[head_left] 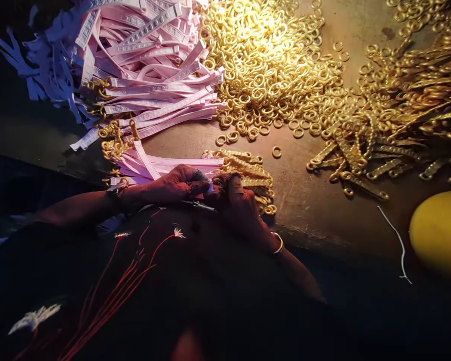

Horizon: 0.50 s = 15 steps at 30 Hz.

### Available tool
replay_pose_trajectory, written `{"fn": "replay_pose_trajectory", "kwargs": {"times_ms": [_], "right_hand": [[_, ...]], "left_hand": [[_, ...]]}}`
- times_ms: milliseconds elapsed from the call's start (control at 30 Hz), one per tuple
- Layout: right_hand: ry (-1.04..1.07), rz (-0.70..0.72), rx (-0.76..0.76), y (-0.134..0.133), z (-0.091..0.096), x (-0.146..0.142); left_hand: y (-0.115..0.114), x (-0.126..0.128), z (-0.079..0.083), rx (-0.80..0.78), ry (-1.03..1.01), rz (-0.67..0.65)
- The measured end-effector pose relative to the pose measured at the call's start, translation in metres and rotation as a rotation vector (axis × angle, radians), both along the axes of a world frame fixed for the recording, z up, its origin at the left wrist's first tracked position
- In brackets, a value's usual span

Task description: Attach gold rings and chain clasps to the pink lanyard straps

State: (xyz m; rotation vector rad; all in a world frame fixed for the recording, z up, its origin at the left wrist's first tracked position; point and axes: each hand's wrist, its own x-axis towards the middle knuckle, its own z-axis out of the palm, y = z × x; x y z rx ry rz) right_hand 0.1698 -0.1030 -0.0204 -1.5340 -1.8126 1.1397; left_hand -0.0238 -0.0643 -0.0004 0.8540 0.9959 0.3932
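My left hand (182,181) is closed in a pinch at the table's near edge. A short bit of pink strap (211,187) shows between its fingertips and my right hand. My right hand (242,200) is closed too, thumb bent against the fingers, and what it grips is in shadow. Just behind both hands lies a row of pink straps (165,165) with gold rings at their left ends. Twisted gold bar links (248,165) lie at the right ends of these straps, partly covered by my right hand.
A large heap of pink straps (146,45) lies at the back left. Beside it spreads a brightly lit pile of gold rings (263,60). More gold bar links (349,150) are at the right. A rounded yellow object (439,233) and a white string (400,243) are near the right edge.
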Motion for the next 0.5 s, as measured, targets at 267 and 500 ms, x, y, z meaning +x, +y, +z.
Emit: {"fn": "replay_pose_trajectory", "kwargs": {"times_ms": [267, 500], "right_hand": [[0.077, 0.173, -0.04, 0.009, 0.001, -0.006], [0.03, 0.286, -0.084, 0.021, 0.001, -0.002]], "left_hand": [[0.0, 0.004, -0.009, -0.078, -0.081, 0.023], [0.007, 0.011, -0.002, -0.124, -0.021, 0.039]]}}
